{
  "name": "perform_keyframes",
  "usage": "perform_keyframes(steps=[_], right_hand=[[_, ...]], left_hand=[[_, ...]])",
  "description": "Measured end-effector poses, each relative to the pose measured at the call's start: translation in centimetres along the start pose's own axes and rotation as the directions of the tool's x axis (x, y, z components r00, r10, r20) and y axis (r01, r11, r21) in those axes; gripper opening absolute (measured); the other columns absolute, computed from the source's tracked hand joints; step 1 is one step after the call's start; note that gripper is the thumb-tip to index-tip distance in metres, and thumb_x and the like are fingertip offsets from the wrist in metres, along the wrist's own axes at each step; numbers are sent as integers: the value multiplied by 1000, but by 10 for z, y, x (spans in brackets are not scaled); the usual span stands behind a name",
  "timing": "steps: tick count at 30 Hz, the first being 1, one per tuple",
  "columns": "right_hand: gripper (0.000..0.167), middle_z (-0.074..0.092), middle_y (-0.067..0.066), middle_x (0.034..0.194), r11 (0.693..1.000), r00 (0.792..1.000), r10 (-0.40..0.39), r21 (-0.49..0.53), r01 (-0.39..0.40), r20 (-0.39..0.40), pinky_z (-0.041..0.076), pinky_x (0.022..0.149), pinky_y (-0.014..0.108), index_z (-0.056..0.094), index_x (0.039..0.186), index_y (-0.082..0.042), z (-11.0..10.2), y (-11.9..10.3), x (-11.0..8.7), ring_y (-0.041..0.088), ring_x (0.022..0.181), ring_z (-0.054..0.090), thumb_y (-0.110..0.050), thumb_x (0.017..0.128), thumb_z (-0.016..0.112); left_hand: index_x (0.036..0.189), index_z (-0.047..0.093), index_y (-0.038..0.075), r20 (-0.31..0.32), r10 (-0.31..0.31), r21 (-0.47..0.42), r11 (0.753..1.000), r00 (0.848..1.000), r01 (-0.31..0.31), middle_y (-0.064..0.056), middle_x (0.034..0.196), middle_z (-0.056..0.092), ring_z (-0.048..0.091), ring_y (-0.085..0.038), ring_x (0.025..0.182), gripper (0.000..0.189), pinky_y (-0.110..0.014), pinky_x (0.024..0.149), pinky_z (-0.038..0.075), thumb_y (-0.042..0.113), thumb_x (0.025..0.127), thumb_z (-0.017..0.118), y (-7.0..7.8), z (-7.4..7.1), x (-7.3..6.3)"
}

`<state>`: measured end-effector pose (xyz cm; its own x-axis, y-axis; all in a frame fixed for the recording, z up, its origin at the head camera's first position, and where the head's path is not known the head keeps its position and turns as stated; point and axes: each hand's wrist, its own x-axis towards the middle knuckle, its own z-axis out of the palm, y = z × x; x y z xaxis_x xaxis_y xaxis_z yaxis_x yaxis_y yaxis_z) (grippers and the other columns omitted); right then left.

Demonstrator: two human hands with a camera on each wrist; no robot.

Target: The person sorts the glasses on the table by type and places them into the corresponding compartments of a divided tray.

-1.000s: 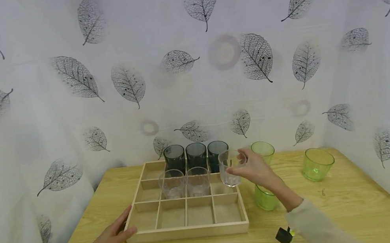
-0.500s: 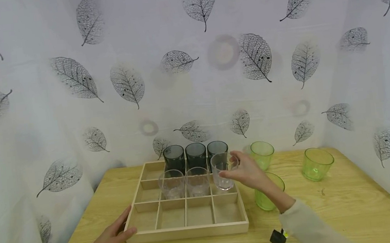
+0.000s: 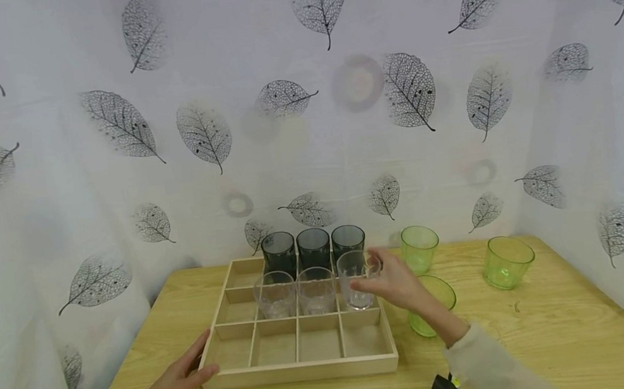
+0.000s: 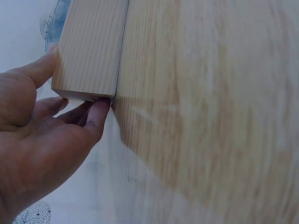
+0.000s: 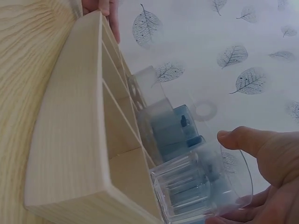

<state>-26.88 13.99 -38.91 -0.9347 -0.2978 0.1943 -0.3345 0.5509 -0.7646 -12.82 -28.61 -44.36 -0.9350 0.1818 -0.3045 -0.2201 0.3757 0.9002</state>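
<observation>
My right hand (image 3: 398,282) holds a clear glass (image 3: 351,269) by its sides, thumb toward me. The glass is upright at the rightmost compartment of the tray's middle row; whether its base touches the floor cannot be told. In the right wrist view the clear glass (image 5: 187,184) leans across the frame beside the tray's wall. Two more clear glasses (image 3: 276,296) stand to its left in the same row. My left hand (image 3: 174,381) grips the near left corner of the wooden divided tray (image 3: 302,372), thumb and fingers on either side of that corner in the left wrist view.
Three dark grey glasses (image 3: 314,248) stand in the tray's back row. Several green glasses (image 3: 509,262) stand on the wooden table (image 3: 561,333) to the right. A small black object (image 3: 444,388) is by my right sleeve. A leaf-print curtain (image 3: 307,144) hangs behind.
The clear glass in my right hand has moved left and down into the middle row's right compartment. My left hand and the tray stay where they were.
</observation>
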Motion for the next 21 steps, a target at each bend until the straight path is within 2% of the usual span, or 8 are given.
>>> perform_keyframes(steps=[5, 11, 21], right_hand=[[86, 66, 23, 115, 1000, 1000, 19, 10, -19, -10, 57, 85, 49, 51, 141, 13, 10, 5, -3, 37, 103, 64, -25, 76, 92], [87, 62, 31, 124, 999, 998, 54, -3, -54, 11, 54, 92, 56, 48, 142, 16, 22, 12, -9, 45, 112, 62, -23, 77, 92], [88, 62, 32, 123, 999, 999, 42, -33, -42, 0, 52, 94, 58, 44, 142, 18, 25, 11, -10, 47, 112, 61, -21, 78, 90]], left_hand=[[167, -2, 10, 3, 7, 10, 1000, 1000, -8, -25, 169, -8, -1, -51, 151, 82, -70, 115, 22, 35, 110, 52, 1, 0, 0], [167, -3, 11, 11, 17, 10, 1000, 1000, -17, -26, 169, -9, -1, -51, 151, 81, -71, 114, 23, 35, 111, 50, 1, 0, -1], [167, -3, 13, 11, -4, 4, 1000, 1000, 4, -24, 169, -11, -3, -51, 151, 82, -72, 114, 21, 35, 110, 52, -2, -1, 1]])
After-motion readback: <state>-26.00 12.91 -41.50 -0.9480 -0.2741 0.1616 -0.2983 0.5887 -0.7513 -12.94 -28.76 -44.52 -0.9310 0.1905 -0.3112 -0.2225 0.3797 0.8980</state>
